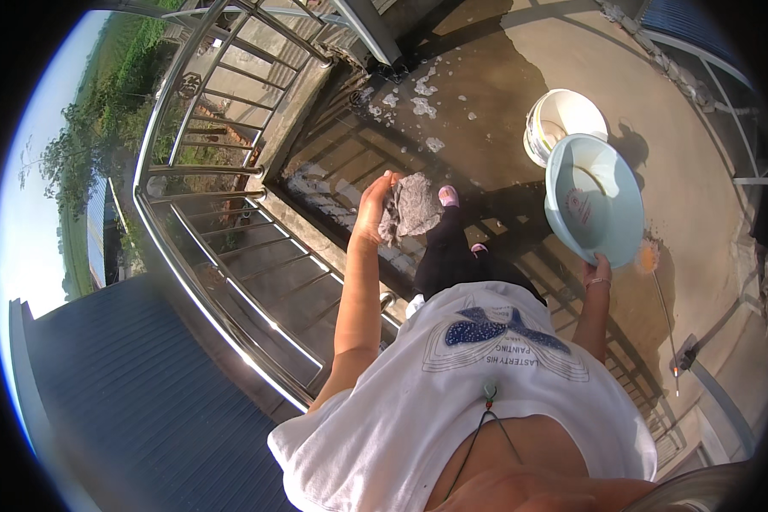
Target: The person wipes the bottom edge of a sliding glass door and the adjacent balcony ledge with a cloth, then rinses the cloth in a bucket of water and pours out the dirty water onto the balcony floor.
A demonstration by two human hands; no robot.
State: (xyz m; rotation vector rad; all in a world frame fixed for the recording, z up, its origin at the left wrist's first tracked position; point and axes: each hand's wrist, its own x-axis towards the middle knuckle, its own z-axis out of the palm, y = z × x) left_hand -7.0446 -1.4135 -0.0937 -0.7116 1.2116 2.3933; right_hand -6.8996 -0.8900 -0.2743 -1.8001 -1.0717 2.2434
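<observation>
My left hand [372,208] grips a bunched grey cloth [419,205], held up in front of me near the railing. On the other side, my right hand [598,271] has hold of the near rim of a light blue plastic basin [601,224]. The basin is tilted, and printed writing shows on its inside. Behind it stands a white plastic bucket [566,105], partly covered by the basin's far rim. Whether basin and bucket touch, I cannot tell.
A stainless steel railing [144,160] runs along a concrete curb [278,144] on my left. The concrete floor [486,96] is wet, with patches of foam [424,107]. A long-handled tool with an orange head [648,257] lies to the right. A metal post [371,32] rises ahead.
</observation>
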